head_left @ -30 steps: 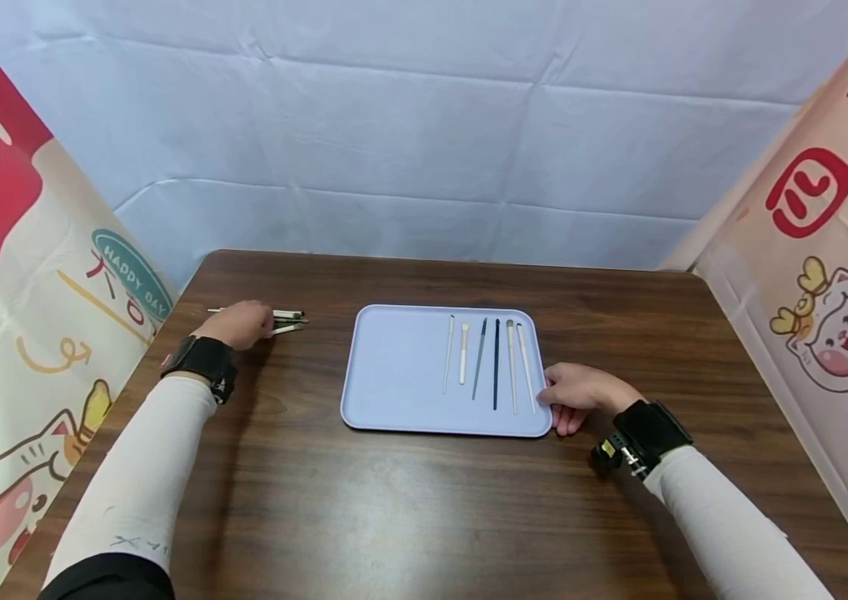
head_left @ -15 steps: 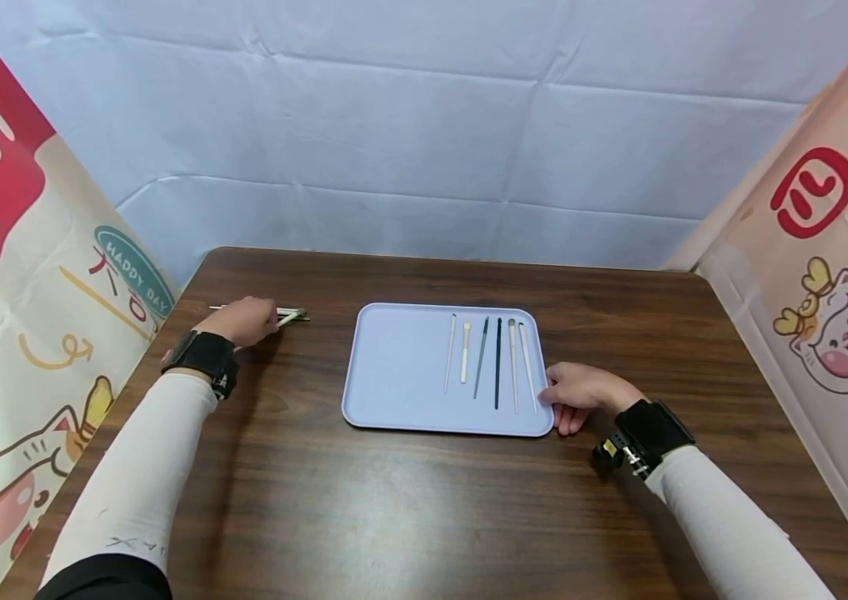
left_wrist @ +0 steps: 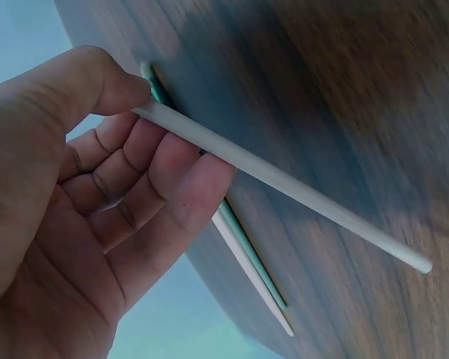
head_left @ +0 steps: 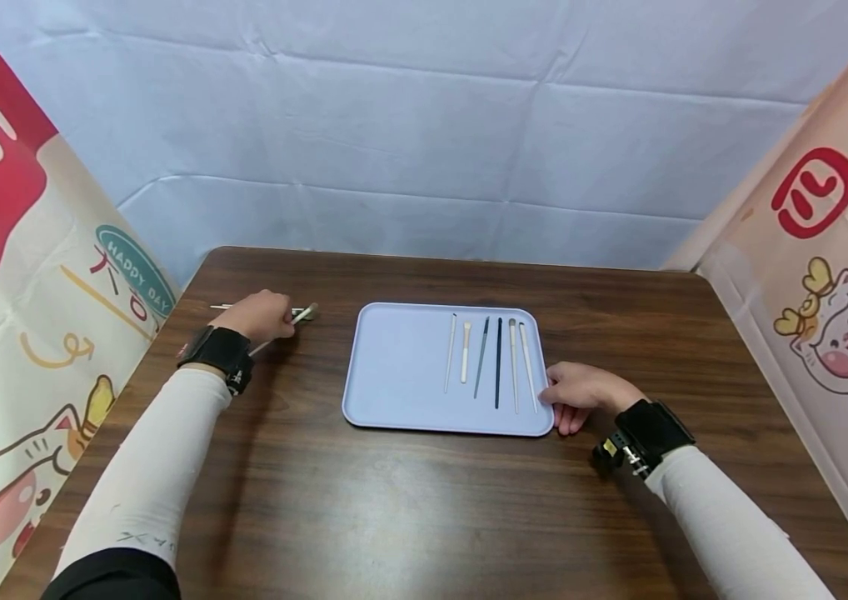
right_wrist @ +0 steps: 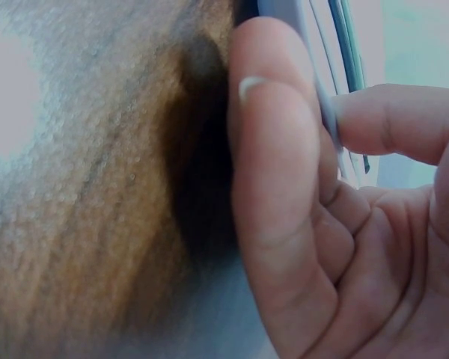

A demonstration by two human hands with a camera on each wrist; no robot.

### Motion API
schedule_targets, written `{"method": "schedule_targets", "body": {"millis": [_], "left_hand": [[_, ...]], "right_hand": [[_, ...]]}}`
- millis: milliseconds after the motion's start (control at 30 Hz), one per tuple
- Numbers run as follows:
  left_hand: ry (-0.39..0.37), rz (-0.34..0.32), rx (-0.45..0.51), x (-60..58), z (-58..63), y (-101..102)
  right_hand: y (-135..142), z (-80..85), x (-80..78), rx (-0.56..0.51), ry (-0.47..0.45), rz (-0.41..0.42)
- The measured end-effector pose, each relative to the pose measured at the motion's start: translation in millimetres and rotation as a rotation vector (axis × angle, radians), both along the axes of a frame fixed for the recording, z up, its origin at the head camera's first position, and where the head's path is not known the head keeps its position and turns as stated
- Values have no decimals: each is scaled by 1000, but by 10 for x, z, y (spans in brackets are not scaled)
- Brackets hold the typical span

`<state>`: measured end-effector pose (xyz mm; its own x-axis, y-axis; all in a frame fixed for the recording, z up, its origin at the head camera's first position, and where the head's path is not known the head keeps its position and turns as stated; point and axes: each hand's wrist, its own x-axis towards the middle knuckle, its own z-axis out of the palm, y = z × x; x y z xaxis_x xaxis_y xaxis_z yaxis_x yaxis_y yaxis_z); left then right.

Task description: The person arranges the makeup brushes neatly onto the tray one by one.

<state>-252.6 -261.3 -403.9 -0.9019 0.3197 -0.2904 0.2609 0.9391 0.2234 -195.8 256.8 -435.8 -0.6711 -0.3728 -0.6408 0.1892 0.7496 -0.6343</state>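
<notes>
Near to far. Closest on the surface (head_left: 409, 517): my right hand (head_left: 581, 392) grips the tray (head_left: 401, 367) at its near right corner, thumb one side of the rim, fingers the other; no change there. Six brushes (head_left: 498, 367) lined up on the tray's right half, also same as a second ago. Change is well left of the tray: my left hand (head_left: 259, 315) was down on the bunch, now it's shifted slightly trayward, thumb and fingers pinching one white brush (left_wrist: 307, 194), tilted, bristle end toward the tray. Beyond it, still left of the tray, loose brushes (left_wrist: 255, 254), at least two, one green. Can't tell if the held bristles clear them. My read: one singled out, not on the tray yet. Behind the tray, pale blue cloth (head_left: 394, 125).
</notes>
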Motion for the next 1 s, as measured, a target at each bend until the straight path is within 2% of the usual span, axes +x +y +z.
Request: {"method": "schedule_targets", "body": {"millis": [400,767,1000], "left_hand": [[56,-28,-25,-79,10,235],[89,-38,-31,-97,80,500],[63,-31,-11,-80,107,709]], "right_hand": [[6,3,4,-1,1,-3],[-6,7,11,1,6,-16],[-2,-2,12,6,8,-16]]}}
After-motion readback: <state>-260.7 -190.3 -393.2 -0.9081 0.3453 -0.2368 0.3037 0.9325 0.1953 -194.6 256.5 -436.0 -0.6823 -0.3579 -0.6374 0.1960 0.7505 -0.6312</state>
